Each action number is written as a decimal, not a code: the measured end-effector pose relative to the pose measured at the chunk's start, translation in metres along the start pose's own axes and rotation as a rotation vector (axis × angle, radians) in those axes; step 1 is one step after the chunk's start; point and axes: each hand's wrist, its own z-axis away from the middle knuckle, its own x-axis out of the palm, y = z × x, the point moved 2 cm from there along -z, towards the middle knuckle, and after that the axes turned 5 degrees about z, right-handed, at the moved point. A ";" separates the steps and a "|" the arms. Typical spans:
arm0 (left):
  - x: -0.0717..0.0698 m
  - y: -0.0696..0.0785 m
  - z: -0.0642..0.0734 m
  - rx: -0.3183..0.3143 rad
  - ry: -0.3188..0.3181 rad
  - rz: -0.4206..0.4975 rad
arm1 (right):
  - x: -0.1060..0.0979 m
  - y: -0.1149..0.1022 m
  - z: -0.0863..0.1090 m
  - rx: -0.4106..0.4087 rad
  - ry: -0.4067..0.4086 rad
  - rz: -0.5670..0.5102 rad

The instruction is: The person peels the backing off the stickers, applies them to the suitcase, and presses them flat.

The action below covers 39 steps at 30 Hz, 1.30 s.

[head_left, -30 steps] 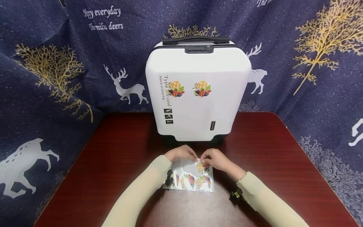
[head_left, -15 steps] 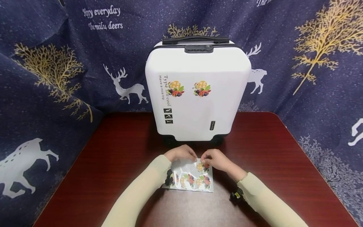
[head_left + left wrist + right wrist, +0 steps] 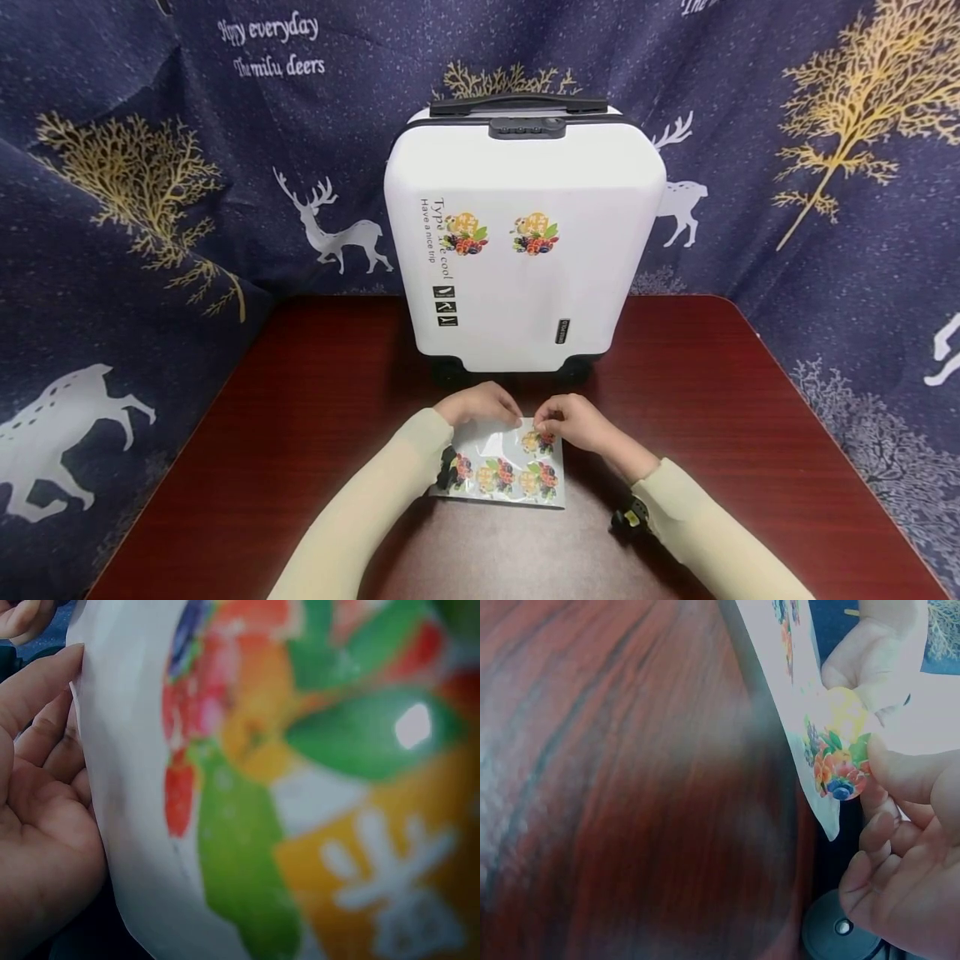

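Observation:
A white sheet of fruit stickers [image 3: 480, 442] is held close over the table in front of the suitcase. My left hand [image 3: 483, 404] pinches its far edge between thumb and fingers. My right hand [image 3: 573, 419] is at the far right corner, gripping the fruit sticker [image 3: 840, 769] there by its edge, with the thumb on it in the right wrist view. That sticker still overlaps the sheet. Along the near edge runs a row of other fruit stickers [image 3: 501, 475], the leftmost partly hidden by the left wrist. Large fruit print fills the left wrist view.
A white suitcase [image 3: 525, 292] stands upright behind the hands, with two fruit stickers [image 3: 536, 235] on its upper front. Its black wheels rest on the dark red table [image 3: 322, 392]. A blue curtain [image 3: 225, 150] with deer and trees hangs behind.
My right fingers have shifted slightly to the right at the sheet's corner. The glare on the sheet has changed as it tilts a little. My left hand stays in place.

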 end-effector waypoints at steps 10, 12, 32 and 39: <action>0.000 -0.001 -0.001 0.018 -0.004 -0.015 | 0.000 0.001 0.001 0.004 0.009 0.011; 0.000 -0.001 -0.001 0.015 -0.003 -0.019 | 0.000 0.001 0.002 0.004 0.006 0.005; 0.000 0.000 0.001 0.018 -0.007 -0.029 | -0.002 -0.003 0.009 -0.004 0.000 -0.028; 0.000 -0.001 0.001 0.015 -0.003 -0.025 | -0.001 -0.001 0.010 -0.007 0.001 -0.032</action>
